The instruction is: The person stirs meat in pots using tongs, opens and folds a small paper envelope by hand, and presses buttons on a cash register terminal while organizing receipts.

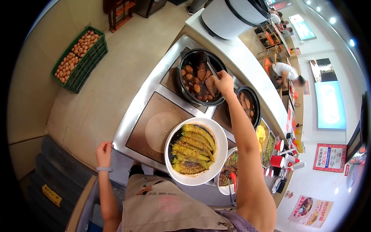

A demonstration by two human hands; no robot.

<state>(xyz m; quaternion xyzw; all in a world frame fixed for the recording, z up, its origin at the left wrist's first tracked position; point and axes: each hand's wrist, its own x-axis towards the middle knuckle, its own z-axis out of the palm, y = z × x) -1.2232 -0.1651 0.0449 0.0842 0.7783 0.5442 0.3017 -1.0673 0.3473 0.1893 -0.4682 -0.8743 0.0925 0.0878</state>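
Observation:
My right hand (223, 83) is closed round metal tongs (211, 69), which reach into a black pot (180, 83) of dark broth. Several brown eggs (197, 88) and pieces of meat (203, 73) sit in that broth. Off to the left, my left hand (103, 154) has its fingers curled in beside the corner of the steel counter, and I see nothing in them. Between my arms, close to my apron, stands a white bowl (221, 154) holding long green vegetables (193, 149) with a chopped topping.
A bare cooktop plate (148, 123) lies left of the bowl. Past my right arm are a second pot (247, 104), food trays (264, 141) and a dish with utensils (228, 170). A large cooker (232, 19) stands behind. Egg crates (83, 62) sit on the floor; people (286, 71) sit beyond.

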